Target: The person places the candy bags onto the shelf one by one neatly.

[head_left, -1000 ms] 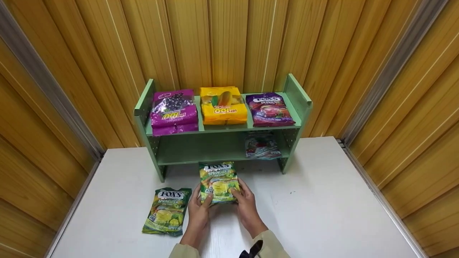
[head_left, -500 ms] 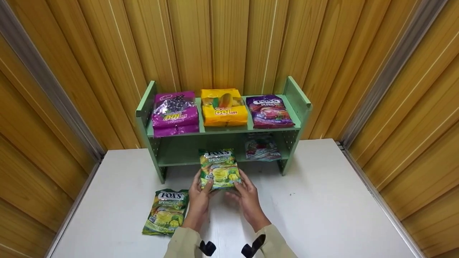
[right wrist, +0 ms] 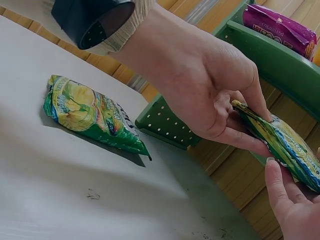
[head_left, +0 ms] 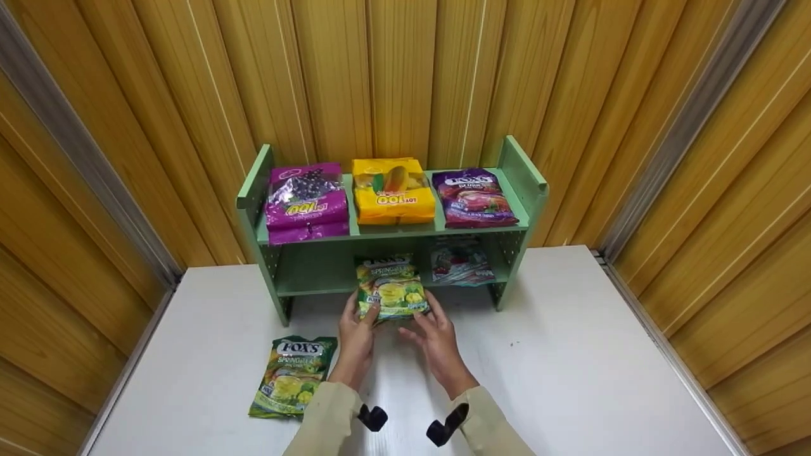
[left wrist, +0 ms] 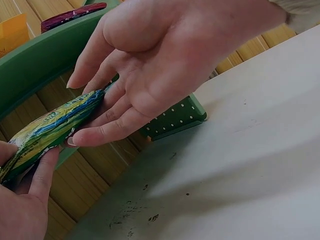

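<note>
A green and yellow FOX'S candy bag (head_left: 391, 288) is held between both hands, its far end overlapping the lower tier of the green shelf (head_left: 317, 269). My left hand (head_left: 356, 339) pinches its near left corner, thumb on top and fingers beneath, as the right wrist view shows. At the near right corner, my right hand (head_left: 440, 348) has its thumb over the bag and fingers under it, other fingers spread. A matching candy bag (head_left: 294, 377) lies face up on the white table, left of the left hand. On the lower tier at right sits a pale candy bag (head_left: 461, 261).
Along the top tier lie a magenta candy bag (head_left: 307, 202), a yellow candy bag (head_left: 394, 193) and a purple FOX'S bag (head_left: 475, 197). The shelf's side panels (head_left: 527, 180) rise at both ends. Wood-look walls (head_left: 405, 76) enclose the white table (head_left: 557, 367).
Both hands have moved forward with the green candy bag, from in front of the shelf to over its lower tier. Some right fingers have spread away from the bag. The bag on the table stays put.
</note>
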Action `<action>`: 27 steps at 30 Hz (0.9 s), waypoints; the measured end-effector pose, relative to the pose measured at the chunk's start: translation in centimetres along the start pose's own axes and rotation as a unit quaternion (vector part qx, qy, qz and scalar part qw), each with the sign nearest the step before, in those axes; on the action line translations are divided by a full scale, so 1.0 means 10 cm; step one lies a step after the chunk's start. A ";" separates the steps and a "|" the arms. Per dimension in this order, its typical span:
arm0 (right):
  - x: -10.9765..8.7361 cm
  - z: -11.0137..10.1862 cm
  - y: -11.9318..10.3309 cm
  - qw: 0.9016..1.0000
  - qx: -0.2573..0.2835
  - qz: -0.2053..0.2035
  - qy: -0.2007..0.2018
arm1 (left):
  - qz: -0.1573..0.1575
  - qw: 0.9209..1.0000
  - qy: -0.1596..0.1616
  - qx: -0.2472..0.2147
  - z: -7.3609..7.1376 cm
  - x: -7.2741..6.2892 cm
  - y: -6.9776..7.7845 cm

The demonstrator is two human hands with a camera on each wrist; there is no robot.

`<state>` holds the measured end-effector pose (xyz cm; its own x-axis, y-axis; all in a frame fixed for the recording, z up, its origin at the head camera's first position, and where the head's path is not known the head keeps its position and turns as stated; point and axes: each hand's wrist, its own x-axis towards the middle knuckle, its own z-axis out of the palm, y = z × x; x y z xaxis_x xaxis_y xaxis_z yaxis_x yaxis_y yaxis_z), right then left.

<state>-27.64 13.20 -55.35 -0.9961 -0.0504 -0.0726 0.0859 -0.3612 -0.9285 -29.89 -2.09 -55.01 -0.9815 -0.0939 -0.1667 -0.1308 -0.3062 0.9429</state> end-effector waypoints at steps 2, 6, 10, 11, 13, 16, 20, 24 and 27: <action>0.01 0.00 0.00 1.000 -0.001 0.000 0.002 | -0.003 1.000 0.004 -0.001 0.02 0.02 0.00; 0.02 0.00 0.00 1.000 -0.002 -0.005 -0.001 | -0.011 1.000 0.005 -0.002 0.04 0.07 0.01; 0.01 0.01 0.00 1.000 0.001 -0.011 -0.011 | -0.015 1.000 0.000 -0.002 0.05 0.12 0.03; 0.01 0.01 -0.01 1.000 0.002 -0.012 -0.012 | -0.014 1.000 0.000 -0.001 0.06 0.13 0.04; 0.00 0.02 -0.01 1.000 0.002 -0.012 -0.016 | -0.010 1.000 -0.001 0.000 0.07 0.14 0.06; -0.01 0.03 -0.01 1.000 0.003 -0.009 -0.020 | -0.007 1.000 0.000 -0.005 0.09 0.15 0.09; -0.01 0.05 -0.03 1.000 0.010 -0.007 -0.025 | -0.014 1.000 0.006 -0.010 0.10 0.13 0.13; -0.01 0.06 -0.05 0.999 0.010 -0.010 -0.031 | -0.006 1.000 0.013 -0.006 0.11 0.06 0.15; -0.01 0.06 -0.05 0.999 0.012 -0.013 -0.028 | 0.020 1.000 0.018 -0.002 0.12 -0.04 0.16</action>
<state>-27.57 12.83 -54.67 -0.9954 -0.0924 -0.0265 0.0602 -0.3845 -0.9212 -29.90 -1.42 -53.05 -0.9801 -0.1412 -0.1393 -0.0908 -0.3051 0.9480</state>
